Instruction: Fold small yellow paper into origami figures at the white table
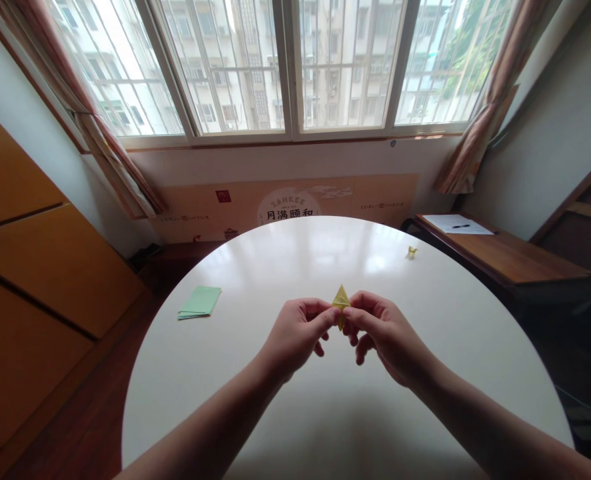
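Observation:
A small piece of folded yellow paper (342, 295) is held up above the middle of the round white table, its pointed tip upward. My left hand (302, 328) pinches its left side between thumb and index finger. On the other side my right hand (381, 328) grips the paper the same way, its lower fingers curled. The thumbs cover part of the paper's lower half, and a narrow point shows below them.
The round white table (215, 400) fills the foreground. A stack of green paper sheets (200, 301) lies on its left. Toward the far right sits a small yellow folded paper figure (412, 251). Beyond the table's right edge, a wooden desk (530, 257) bears a white sheet (455, 224).

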The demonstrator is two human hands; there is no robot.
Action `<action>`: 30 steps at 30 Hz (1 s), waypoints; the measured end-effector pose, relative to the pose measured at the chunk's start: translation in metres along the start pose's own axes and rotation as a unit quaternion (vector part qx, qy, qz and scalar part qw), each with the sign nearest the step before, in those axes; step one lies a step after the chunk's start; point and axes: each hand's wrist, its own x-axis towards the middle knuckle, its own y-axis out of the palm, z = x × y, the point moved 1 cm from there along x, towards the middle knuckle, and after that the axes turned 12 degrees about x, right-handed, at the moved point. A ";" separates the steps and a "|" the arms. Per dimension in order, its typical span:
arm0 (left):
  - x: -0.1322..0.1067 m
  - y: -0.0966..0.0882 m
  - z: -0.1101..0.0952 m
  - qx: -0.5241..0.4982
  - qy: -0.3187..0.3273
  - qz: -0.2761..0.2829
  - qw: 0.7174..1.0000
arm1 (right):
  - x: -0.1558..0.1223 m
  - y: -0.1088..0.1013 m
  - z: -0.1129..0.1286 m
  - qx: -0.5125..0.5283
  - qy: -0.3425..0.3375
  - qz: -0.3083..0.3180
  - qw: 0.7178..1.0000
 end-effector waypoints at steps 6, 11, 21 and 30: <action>0.000 0.003 0.000 -0.024 -0.005 -0.005 1.000 | -0.001 -0.001 -0.001 -0.022 -0.016 0.015 1.000; -0.001 0.005 0.001 -0.032 -0.006 -0.001 0.999 | -0.001 -0.001 0.000 -0.032 -0.024 0.016 0.999; -0.002 0.000 0.001 -0.008 0.017 0.009 1.000 | -0.002 -0.001 0.001 -0.040 -0.022 0.018 0.999; -0.001 -0.001 0.000 -0.016 -0.006 0.004 1.000 | -0.003 0.000 0.001 -0.062 -0.030 0.027 0.997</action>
